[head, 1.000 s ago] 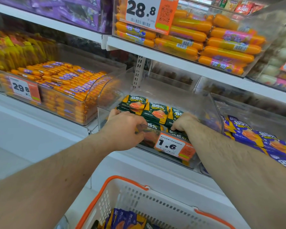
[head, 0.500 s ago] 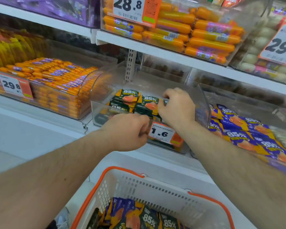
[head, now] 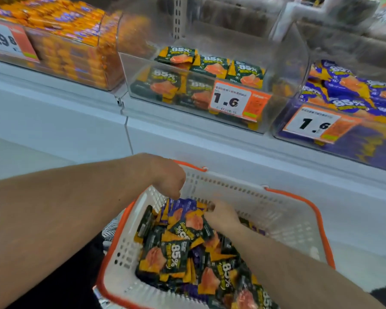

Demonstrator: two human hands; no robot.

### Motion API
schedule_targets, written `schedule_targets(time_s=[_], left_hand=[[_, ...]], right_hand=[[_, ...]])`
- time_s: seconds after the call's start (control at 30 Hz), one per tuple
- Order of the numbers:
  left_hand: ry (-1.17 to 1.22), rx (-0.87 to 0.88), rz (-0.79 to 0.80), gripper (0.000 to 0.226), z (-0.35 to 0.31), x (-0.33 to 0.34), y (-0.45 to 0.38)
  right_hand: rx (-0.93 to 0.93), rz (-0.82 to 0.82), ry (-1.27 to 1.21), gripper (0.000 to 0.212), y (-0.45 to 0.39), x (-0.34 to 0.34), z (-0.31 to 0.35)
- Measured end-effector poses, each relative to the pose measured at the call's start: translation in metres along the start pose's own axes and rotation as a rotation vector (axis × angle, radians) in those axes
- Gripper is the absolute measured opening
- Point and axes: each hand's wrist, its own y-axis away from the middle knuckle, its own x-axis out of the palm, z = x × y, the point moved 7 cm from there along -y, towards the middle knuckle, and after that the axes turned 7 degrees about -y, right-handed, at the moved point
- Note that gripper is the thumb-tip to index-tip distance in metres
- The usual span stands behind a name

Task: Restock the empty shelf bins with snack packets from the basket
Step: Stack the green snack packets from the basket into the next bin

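The right hand (head: 221, 216) reaches into the white perforated plastic basket with orange rim (head: 299, 204), its fingers blurred on the loose heap of dark green foil snack packets (head: 176, 253); whether they pinch one I cannot tell. The left hand (head: 165, 177) hangs loosely curled and empty at the basket's far rim. The half-filled clear plastic bin (head: 143, 72) sits above, upper centre of the frame, open-topped.

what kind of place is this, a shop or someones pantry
Most likely a shop's snack aisle: clear plastic shelf bins carry orange-and-white price tags, and a white plastic shopping basket with an orange rim holds many identical dark green snack packets.
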Motion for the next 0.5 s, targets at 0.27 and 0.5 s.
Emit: schedule_targets(time_s=[0.27, 0.5], left_hand=[[0.008, 0.005, -0.014, 0.041, -0.006, -0.005, -0.005], [0.062, 0.0, 0.003, 0.041, -0.004, -0.007, -0.008]], right_hand=[[0.329, -0.022, -0.216, 0.041, -0.004, 0.054, -0.059], [0.261, 0.066, -0.233, 0.016, -0.013, 0.057, -0.039]])
